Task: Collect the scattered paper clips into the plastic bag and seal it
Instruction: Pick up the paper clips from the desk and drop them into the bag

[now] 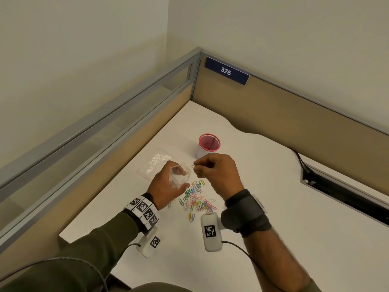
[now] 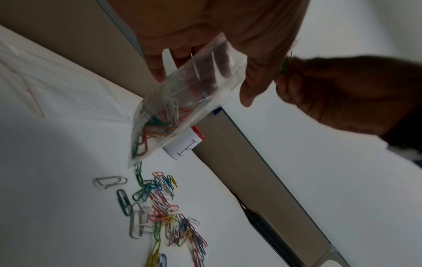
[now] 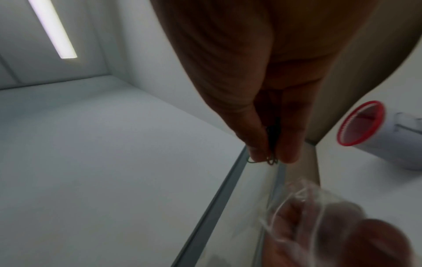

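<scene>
Both hands are raised over the white desk (image 1: 242, 207) at mid-frame in my head view. My left hand (image 1: 166, 186) has fingers and thumb curled round a clear plastic bag (image 1: 180, 173), holding its mouth open toward the right hand. In the left wrist view the bag (image 2: 182, 108) hangs slanted, its long axis running from the mouth at upper right down to the bottom corner at lower left, where coloured clips have gathered. My right hand (image 1: 214, 171) pinches a paper clip (image 1: 193, 166) between thumb and fingertips, its free end pointing left at the bag's mouth, just beside it. Below the hands, the scattered paper clips (image 1: 195, 200) lie heaped on the desk. A red-rimmed cup (image 1: 209, 144) stands above the hands, and a second flat bag (image 1: 154, 163) lies upper left of them.
</scene>
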